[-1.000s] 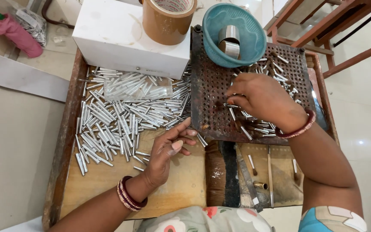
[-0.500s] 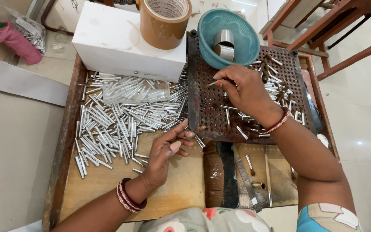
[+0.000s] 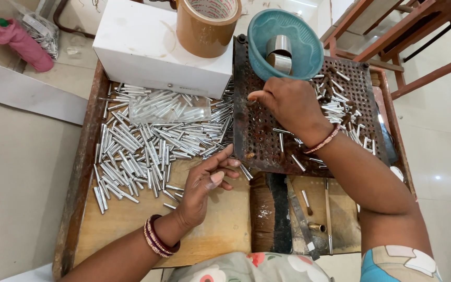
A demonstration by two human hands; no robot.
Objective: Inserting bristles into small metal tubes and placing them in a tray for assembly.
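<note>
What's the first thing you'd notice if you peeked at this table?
A big heap of shiny silver tubes spread over the left of the wooden tray. The right hand rests on a rusty plate full of holes, below a teal bowl. The left hand lies at the heap's edge, and a roll of brown tape sits on a white box.

A white box (image 3: 150,44) stands at the far edge of the wooden worktop (image 3: 126,227), with a roll of brown tape (image 3: 207,23) on it. A pink bottle (image 3: 19,43) lies on the floor, and a red chair frame (image 3: 408,31) is nearby.
</note>
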